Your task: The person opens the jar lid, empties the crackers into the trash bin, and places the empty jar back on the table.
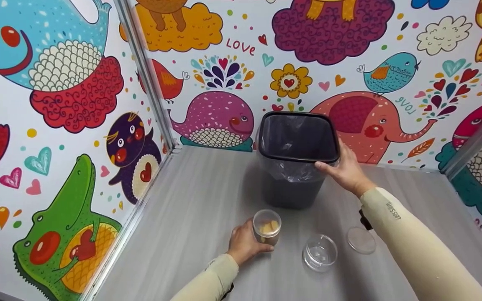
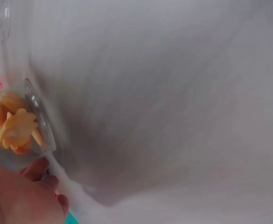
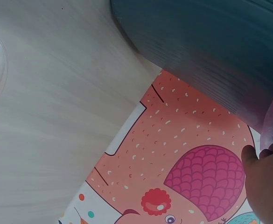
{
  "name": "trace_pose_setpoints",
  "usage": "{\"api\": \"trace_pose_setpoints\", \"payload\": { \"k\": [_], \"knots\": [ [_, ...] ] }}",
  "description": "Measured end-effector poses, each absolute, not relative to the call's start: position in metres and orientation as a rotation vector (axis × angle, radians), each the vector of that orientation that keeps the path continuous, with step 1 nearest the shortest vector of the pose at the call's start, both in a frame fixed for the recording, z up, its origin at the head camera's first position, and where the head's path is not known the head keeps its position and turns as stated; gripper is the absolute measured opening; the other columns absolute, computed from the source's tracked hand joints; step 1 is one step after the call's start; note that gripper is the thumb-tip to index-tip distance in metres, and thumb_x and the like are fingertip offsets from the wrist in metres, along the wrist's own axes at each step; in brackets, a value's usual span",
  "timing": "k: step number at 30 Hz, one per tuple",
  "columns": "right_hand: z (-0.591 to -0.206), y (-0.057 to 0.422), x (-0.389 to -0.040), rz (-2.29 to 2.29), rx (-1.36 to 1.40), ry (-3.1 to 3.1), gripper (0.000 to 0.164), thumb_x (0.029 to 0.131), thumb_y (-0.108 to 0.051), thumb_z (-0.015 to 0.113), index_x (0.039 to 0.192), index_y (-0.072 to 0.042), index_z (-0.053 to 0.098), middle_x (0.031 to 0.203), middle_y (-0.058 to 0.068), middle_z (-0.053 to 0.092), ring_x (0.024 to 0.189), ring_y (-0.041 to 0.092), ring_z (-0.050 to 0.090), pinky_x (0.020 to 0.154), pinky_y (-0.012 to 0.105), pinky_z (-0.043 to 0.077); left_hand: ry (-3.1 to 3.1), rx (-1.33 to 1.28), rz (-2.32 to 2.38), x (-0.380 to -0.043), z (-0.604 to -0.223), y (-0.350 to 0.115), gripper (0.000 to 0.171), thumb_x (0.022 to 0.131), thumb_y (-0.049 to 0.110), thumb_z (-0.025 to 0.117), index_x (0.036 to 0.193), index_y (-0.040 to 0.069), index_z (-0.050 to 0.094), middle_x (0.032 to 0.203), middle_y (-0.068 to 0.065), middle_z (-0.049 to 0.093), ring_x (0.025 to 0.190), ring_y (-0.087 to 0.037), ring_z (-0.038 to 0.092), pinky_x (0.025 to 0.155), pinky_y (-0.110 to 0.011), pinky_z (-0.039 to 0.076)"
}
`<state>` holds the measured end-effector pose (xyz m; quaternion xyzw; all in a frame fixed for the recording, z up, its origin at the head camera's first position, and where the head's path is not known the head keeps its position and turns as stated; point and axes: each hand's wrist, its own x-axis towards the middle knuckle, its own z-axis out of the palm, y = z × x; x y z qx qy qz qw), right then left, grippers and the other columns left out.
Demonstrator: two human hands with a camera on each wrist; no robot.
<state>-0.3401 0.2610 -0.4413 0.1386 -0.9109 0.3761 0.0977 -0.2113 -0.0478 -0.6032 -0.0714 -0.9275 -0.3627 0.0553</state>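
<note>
My left hand grips a clear jar standing on the table. Yellow-orange pieces lie inside it; the left wrist view shows one piece with a scalloped edge. At the back stands a dark trash bin lined with a clear plastic bag. My right hand holds the bin by its front right corner, thumb on the black rim and fingers along the right side. In the right wrist view the hand is only partly visible beside the bin wall.
To the right of the jar sits a clear round bowl. A clear round lid lies flat beyond it, near my right forearm. Walls with cartoon animals border the grey table at the back and left.
</note>
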Motion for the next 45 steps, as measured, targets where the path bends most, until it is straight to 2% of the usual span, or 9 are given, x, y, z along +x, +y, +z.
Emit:
{"api": "trace_pose_setpoints", "payload": {
  "k": [9, 25, 39, 45],
  "knots": [
    [-0.44, 0.262, -0.339, 1.109, 0.373, -2.76, 0.108, 0.087, -0.051, 0.071, 0.159, -0.004, 0.006, 0.159, 0.028, 0.018, 0.144, 0.047, 0.015, 0.112, 0.067, 0.014, -2.786, -0.275, -1.086, -0.216, -0.606, -0.048, 0.092, 0.055, 0.036, 0.098, 0.129, 0.001, 0.056, 0.119, -0.013, 0.067, 0.111, -0.03, 0.062, 0.102, -0.046, 0.04],
    [-0.441, 0.261, -0.341, 1.11, 0.45, -2.668, 0.103, 0.086, -0.044, 0.075, 0.158, -0.003, 0.015, 0.156, 0.027, 0.028, 0.141, 0.048, 0.023, 0.112, 0.065, 0.016, -2.758, -0.291, -1.119, -0.219, -0.613, -0.05, 0.091, 0.051, 0.033, 0.099, 0.126, 0.002, 0.059, 0.117, -0.01, 0.068, 0.109, -0.03, 0.062, 0.101, -0.047, 0.041],
    [-0.44, 0.262, -0.339, 1.089, 0.382, -2.748, 0.107, 0.087, -0.05, 0.071, 0.159, -0.003, 0.008, 0.159, 0.027, 0.019, 0.144, 0.046, 0.016, 0.113, 0.065, 0.015, -2.761, -0.351, -1.04, -0.224, -0.621, -0.053, 0.079, 0.05, 0.03, 0.098, 0.117, 0.004, 0.064, 0.107, -0.004, 0.07, 0.102, -0.023, 0.063, 0.1, -0.044, 0.04],
    [-0.442, 0.263, -0.338, 1.098, 0.392, -2.736, 0.106, 0.086, -0.05, 0.072, 0.159, -0.004, 0.01, 0.158, 0.026, 0.021, 0.143, 0.046, 0.017, 0.113, 0.066, 0.015, -2.76, -0.343, -1.052, -0.224, -0.62, -0.054, 0.079, 0.05, 0.031, 0.098, 0.116, 0.004, 0.065, 0.106, -0.003, 0.071, 0.1, -0.022, 0.063, 0.1, -0.044, 0.04]
  ]
}}
